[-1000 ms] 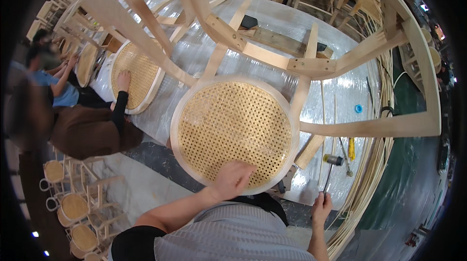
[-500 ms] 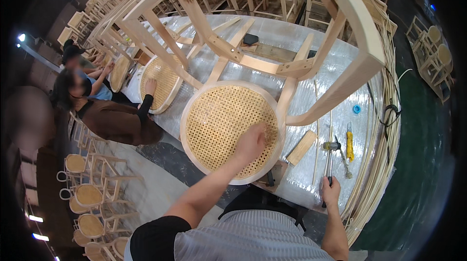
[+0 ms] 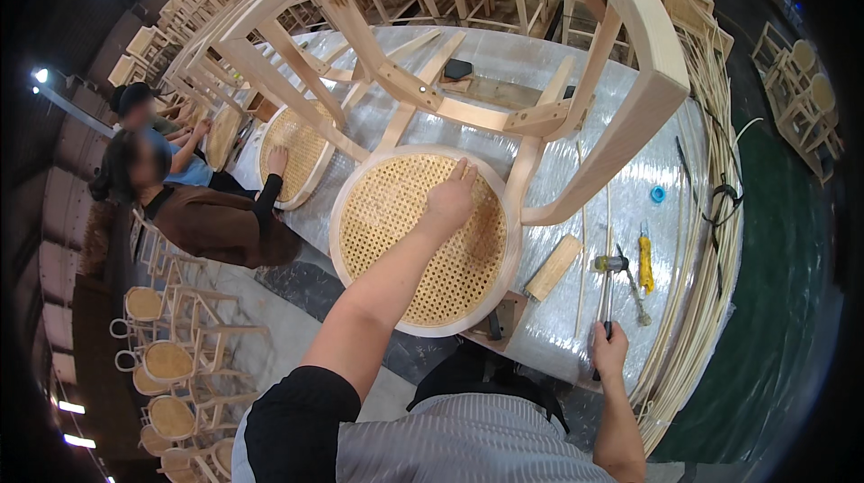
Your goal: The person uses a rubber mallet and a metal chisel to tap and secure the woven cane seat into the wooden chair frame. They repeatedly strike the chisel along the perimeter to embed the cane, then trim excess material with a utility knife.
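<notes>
A round chair seat (image 3: 409, 253) of woven cane in a pale wooden rim lies in front of me, joined to a chair frame (image 3: 468, 114) tipped over on the table. Across the cane reaches my left hand (image 3: 449, 199). Its fingers stretch to the seat's far inner edge and touch it, holding nothing. On the right, my right hand (image 3: 610, 350) is closed around the dark grip of a small mallet (image 3: 611, 263). The mallet head, black and yellowish, sits at the far end of its slim metal shaft, right of the seat.
A wood block (image 3: 553, 268), a yellow-handled tool (image 3: 645, 265) and a blue ring (image 3: 658, 195) lie on the plastic-covered table (image 3: 558, 330). Long cane strips (image 3: 711, 285) run along its right edge. At left, a person (image 3: 211, 222) works at another cane seat (image 3: 297, 152). Chairs stand behind.
My left hand has moved away from me over the cane, from near its middle right to the far rim, and its fingers have stretched out. My right hand still holds the mallet.
</notes>
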A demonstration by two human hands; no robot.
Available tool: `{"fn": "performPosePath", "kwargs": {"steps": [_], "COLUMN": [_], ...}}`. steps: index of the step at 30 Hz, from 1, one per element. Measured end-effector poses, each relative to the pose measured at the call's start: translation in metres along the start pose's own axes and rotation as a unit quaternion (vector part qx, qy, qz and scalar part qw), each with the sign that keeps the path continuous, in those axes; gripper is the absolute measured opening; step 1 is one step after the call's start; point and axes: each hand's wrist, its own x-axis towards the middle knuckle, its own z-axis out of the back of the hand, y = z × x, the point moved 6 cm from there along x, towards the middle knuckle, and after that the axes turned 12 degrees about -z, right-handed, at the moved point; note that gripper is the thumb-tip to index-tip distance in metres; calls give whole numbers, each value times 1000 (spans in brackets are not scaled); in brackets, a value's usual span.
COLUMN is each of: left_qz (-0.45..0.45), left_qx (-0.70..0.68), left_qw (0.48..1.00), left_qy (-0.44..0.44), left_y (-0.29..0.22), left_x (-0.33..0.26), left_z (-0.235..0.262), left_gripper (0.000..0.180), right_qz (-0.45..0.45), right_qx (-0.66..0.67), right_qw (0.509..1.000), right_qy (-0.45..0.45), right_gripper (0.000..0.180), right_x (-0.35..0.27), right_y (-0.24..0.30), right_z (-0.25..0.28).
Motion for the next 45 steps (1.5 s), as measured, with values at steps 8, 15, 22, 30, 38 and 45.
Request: {"fn": "performPosePath", "kwargs": {"steps": [8,15,22,30,38,45], "left_qz": [-61,-44,-45,-107,-145,-157], "left_qx": [-73,-32,-103,-50,-104,-118], "left_qw": [992,970,990,992,982,980], "left_qy": [-78,-235,-86,-43,-54,-39], "left_y": [-3,69,123,142,147,155], "left_x": [0,11,62,85,87,83], "left_z": [14,55,49,26,23,22], "left_gripper": [61,38,48,64,62,60], "right_qz": [85,84,185,341,341,400], "right_qx": [-11,15,-49,-129,-297,-244], "right_qw": [996,996,980,931,892,881], "right_qy": [-21,21,62,-15,-30,-59], "right_gripper": [28,21,23,35,46,47], "right_x": [8,-35,-102,-72,-43,-62], "right_y": [-4,26,139,292,314,328], "right_z": [3,5,-47,-146,-183,-192]}}
